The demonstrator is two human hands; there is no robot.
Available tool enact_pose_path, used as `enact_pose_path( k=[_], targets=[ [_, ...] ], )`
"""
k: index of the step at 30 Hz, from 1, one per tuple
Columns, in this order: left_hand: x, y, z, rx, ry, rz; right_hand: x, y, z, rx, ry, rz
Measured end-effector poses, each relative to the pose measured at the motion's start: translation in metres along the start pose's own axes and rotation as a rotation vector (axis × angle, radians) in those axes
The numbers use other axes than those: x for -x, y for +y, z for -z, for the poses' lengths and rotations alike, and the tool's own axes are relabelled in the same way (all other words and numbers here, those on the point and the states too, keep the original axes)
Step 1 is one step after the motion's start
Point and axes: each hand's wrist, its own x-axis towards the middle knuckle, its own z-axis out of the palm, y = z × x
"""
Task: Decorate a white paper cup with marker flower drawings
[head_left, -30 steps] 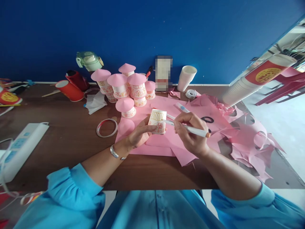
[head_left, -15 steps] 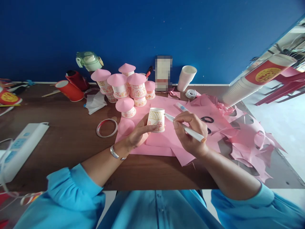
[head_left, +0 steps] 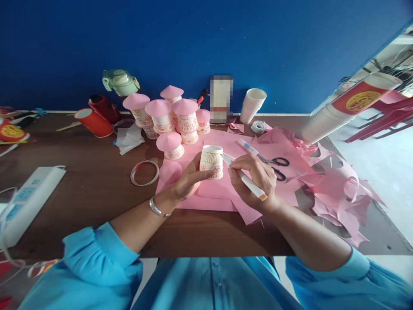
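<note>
Between thumb and fingers my left hand (head_left: 190, 178) holds a short white paper cup (head_left: 212, 162), drawn with orange-red flowers and yellow-brown curved lines. My right hand (head_left: 253, 178) is closed round a white marker pen (head_left: 248, 183), its tip at the cup's upper right edge. Whether the tip touches the cup I cannot tell. Pink paper sheets (head_left: 222, 199) lie beneath both hands. Left of the cup stand several decorated paper cups with pink cone tops (head_left: 185, 107), and a loose pink cone (head_left: 171, 172) lies near my left hand.
Black-handled scissors (head_left: 279, 162) and a glue stick (head_left: 248, 146) lie behind my right hand. A tape roll (head_left: 144, 173) and a power strip (head_left: 27, 202) are on the left. Stacked white cups (head_left: 253, 105), a long cup stack (head_left: 329, 120) and pink offcuts (head_left: 342, 189) lie further back and right.
My right hand and the marker have shifted slightly left and down, the pen now steeper. More of the scissors shows. The cup in my left hand has hardly moved.
</note>
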Motion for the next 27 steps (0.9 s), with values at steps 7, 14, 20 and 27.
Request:
enact_pose_path(
  k=[7,14,20,27],
  targets=[
    [0.0,0.002,-0.001,0.007,-0.014,0.007,-0.001,0.0,-0.001,0.01,-0.005,-0.006],
    [0.0,0.008,-0.007,0.023,0.004,0.015,0.0,-0.002,-0.003,-0.033,-0.029,0.01],
    [0.0,0.005,-0.004,0.006,-0.008,-0.005,0.003,-0.006,-0.005,-0.007,-0.049,0.037],
    [0.001,0.0,0.003,-0.031,0.017,0.027,0.005,-0.009,-0.008,-0.066,-0.063,0.061]
  ],
)
